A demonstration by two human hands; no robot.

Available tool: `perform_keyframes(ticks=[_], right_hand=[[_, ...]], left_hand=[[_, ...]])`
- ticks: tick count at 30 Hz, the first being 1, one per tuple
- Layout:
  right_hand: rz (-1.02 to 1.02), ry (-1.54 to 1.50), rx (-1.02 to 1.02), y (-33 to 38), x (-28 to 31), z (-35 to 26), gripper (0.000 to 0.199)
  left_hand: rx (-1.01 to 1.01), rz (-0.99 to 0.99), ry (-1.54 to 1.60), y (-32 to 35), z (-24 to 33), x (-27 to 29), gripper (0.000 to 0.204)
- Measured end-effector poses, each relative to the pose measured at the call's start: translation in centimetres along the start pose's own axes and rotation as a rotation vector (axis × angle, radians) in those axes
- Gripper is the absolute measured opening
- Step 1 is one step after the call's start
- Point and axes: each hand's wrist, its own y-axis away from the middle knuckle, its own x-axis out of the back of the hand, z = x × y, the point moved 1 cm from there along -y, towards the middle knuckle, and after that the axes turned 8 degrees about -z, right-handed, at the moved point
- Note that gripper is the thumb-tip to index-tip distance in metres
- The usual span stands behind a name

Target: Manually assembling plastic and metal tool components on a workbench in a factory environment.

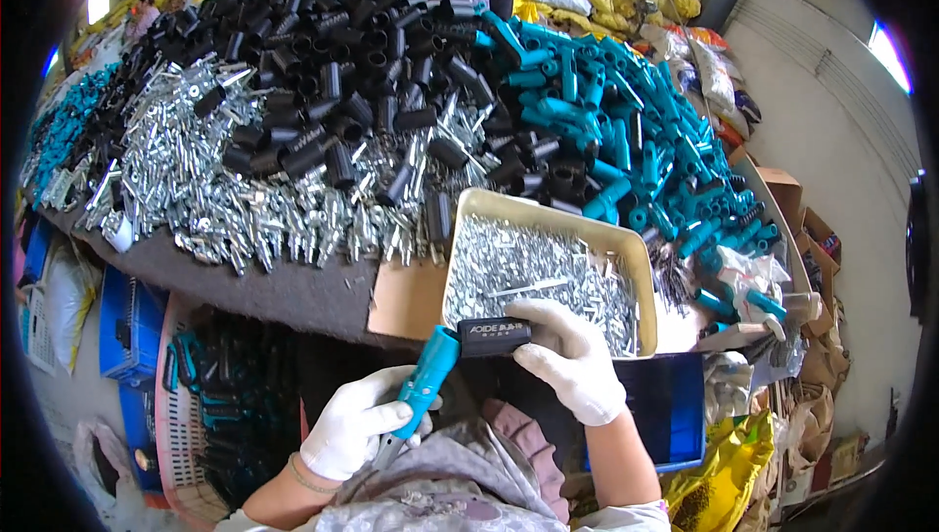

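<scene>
- Lower centre: left hand, gloved, is clamped round the teal handle, a metal shank poking out below.
- Right hand pinches the black sleeve against the handle's top end.
- Keep both parts in 1 line and push straight; tilting could jam them.
- Tray of screws sits just above.

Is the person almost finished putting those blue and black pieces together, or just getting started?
Lots left. In hand: the left hand grips a teal handle joined to a black sleeve held by the right hand. Assembled-looking pieces fill a basket below. Big heaps of black sleeves, teal tubes and metal parts remain.
</scene>
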Motion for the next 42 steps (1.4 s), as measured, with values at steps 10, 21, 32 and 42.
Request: perform_keyframes(ticks=[10, 21, 32, 42], right_hand=[[0.003, 0.361, 0.454, 2.7, 0.0, 3.9, 0.043], [0.079, 0.415, 0.696, 6.3, -2.6, 5.6, 0.018], [0.919, 0.785, 0.316, 8.1, 17.9, 9.5, 0.016], [0.826, 1.337, -0.356, 3.2, 24.9, 12.4, 0.027]], left_hand=[[0.120, -0.122, 0.085, -0.4, -4.8, -2.8, 0.064], [-0.167, -0.039, -1.003, -1.8, -6.1, -6.2, 0.067], [-0.281, -0.072, -1.232, -2.9, -6.2, -6.3, 0.049], [-0.275, -0.097, -1.147, -3.8, -6.5, -8.2, 0.051]])
